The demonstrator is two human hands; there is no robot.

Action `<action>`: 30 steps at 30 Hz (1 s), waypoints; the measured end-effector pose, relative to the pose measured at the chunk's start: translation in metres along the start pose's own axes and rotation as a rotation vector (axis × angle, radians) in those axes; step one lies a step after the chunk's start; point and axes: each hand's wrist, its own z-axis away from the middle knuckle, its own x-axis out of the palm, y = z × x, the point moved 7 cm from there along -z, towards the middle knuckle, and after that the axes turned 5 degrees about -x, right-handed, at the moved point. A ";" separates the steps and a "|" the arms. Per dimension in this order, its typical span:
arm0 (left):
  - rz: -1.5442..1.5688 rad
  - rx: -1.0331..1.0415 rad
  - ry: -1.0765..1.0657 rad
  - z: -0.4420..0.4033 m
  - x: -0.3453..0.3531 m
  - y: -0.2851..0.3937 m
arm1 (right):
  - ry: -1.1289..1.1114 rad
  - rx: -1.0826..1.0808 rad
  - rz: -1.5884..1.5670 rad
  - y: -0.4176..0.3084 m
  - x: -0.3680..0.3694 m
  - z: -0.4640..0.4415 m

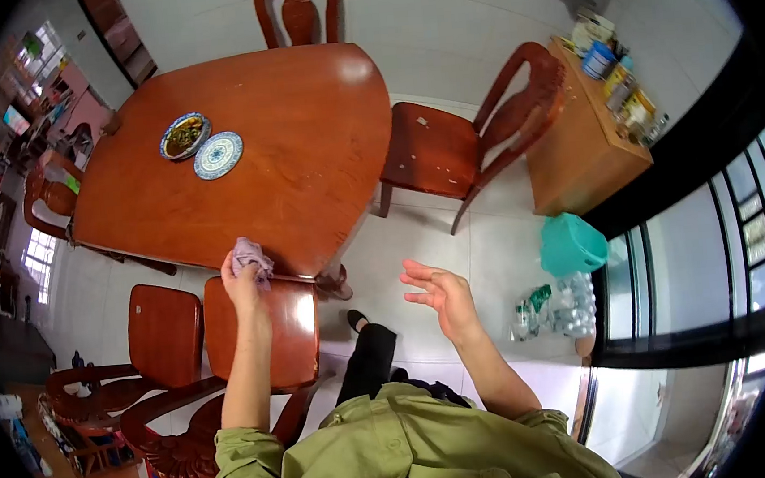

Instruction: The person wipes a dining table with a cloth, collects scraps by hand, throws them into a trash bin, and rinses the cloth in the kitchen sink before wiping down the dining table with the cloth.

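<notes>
My left hand (240, 284) is closed around a crumpled purple cloth (251, 258) at the near edge of the wooden table (288, 174). I cannot tell whether the cloth touches the tabletop. My right hand (446, 301) hangs over the tiled floor with its fingers apart, holding nothing. On the left half of the table are a patterned bowl of dark food (184, 136) and, beside it, a blue-and-white plate (218, 155).
Wooden chairs surround the table: one at the far side (299, 16), one on the right (447, 144), and two at the near left (167, 332). A cabinet (572, 134) carries jars and tins. A teal bin (572, 244) and plastic bottles (572, 305) stand on the floor.
</notes>
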 end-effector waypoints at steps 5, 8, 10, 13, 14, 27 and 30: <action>-0.790 0.493 0.111 -0.069 0.008 -0.051 | 0.037 0.115 0.031 0.016 -0.009 -0.062; -1.421 0.502 0.230 -0.095 0.043 -0.069 | 0.054 0.151 0.085 0.016 -0.016 -0.106; -1.424 0.480 0.218 -0.138 0.056 -0.062 | 0.052 0.172 0.111 0.020 -0.018 -0.135; -1.391 0.534 0.144 -0.196 0.083 -0.047 | 0.039 0.216 0.149 0.026 -0.010 -0.179; -1.335 0.589 0.093 -0.206 0.098 -0.050 | 0.023 0.224 0.160 0.028 -0.004 -0.197; -0.334 0.219 -0.158 -0.196 0.220 -0.026 | -0.266 0.361 -0.050 0.083 0.163 -0.380; -0.558 0.438 -0.114 -0.210 0.241 -0.009 | -0.260 0.247 -0.072 0.082 0.180 -0.436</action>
